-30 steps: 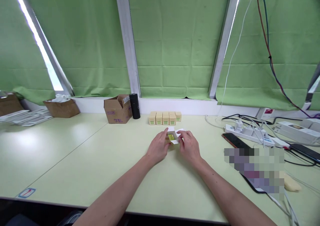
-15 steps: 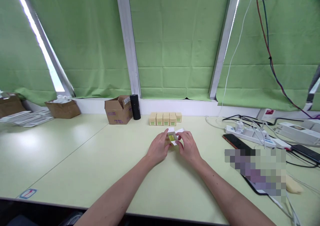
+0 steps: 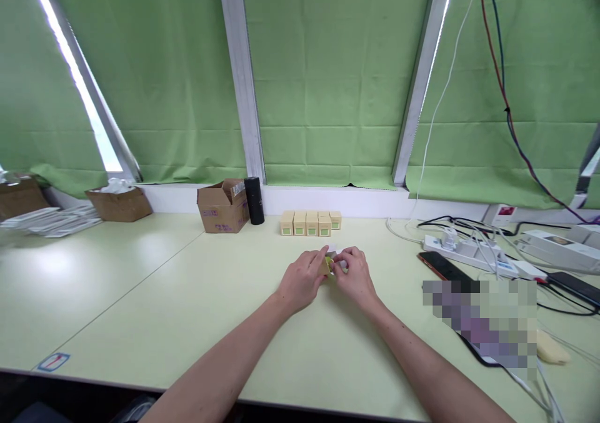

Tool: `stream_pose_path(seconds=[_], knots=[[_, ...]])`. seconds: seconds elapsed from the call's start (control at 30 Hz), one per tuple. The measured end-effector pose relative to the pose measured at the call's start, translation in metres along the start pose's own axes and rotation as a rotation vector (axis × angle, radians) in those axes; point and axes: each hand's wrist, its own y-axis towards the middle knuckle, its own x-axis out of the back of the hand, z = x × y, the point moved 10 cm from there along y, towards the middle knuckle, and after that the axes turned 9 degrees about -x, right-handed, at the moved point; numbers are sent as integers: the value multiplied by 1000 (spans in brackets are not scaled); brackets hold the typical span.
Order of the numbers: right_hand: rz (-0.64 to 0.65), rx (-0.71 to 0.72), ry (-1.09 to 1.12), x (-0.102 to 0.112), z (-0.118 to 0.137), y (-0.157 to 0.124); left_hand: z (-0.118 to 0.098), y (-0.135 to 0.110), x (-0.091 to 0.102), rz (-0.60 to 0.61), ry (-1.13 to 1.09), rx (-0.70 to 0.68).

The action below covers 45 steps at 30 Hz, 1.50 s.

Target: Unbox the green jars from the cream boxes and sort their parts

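Note:
My left hand (image 3: 300, 279) is closed around a small tan cardboard box (image 3: 324, 267), held just over the pale table. White flaps stand out at the box's open end, which is tilted toward the right. Inside the opening a yellow-green item (image 3: 329, 262) shows in part. The fingers of my right hand (image 3: 355, 278) are pinched together at that opening, touching the yellow-green item; whether they grip it or a flap is hard to make out. Beyond both hands stands a row of several small tan boxes (image 3: 300, 225) with green labels.
At the back left are an open carton (image 3: 221, 212) and a black cylinder (image 3: 254, 201). Farther left lie white flat items (image 3: 60, 221) beside another carton (image 3: 120, 205). On the right are a power strip (image 3: 462, 248), tangled cables, a phone (image 3: 445, 268) and a blurred patch.
The small box has tipped toward my right hand, so its open end faces right. My right fingers have moved into the opening.

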Motion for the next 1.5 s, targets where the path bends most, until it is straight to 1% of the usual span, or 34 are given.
stream_pose_path(seconds=[0.13,0.23,0.33,0.47,0.57,0.87,1.0,1.07,1.13,1.27,1.37,1.5], knots=[[-34,-2,10,1,-1,-2,-9,2,0,34,30,-50],[-22,-62,25,0,-8,0,-11,3,0,39,48,-57],[0,-137,70,-1,-17,2,-8,3,-1,44,83,-31],[48,-280,238,-4,-31,4,-4,3,1,36,125,-7],[54,-366,359,-5,-41,5,-3,3,5,23,152,10],[6,-562,640,-10,-70,9,2,2,11,-44,158,29],[-36,-618,725,-4,-78,12,10,1,16,-78,137,95],[-67,-621,722,1,-83,15,18,-1,19,-96,108,147],[-99,-601,666,9,-88,19,27,-3,21,-126,67,212],[-127,-540,503,21,-96,26,50,-11,26,-238,-74,359],[-120,-521,436,26,-100,26,62,-16,24,-327,-260,433],[-47,-475,207,25,-96,26,69,-19,19,-420,-550,511]])
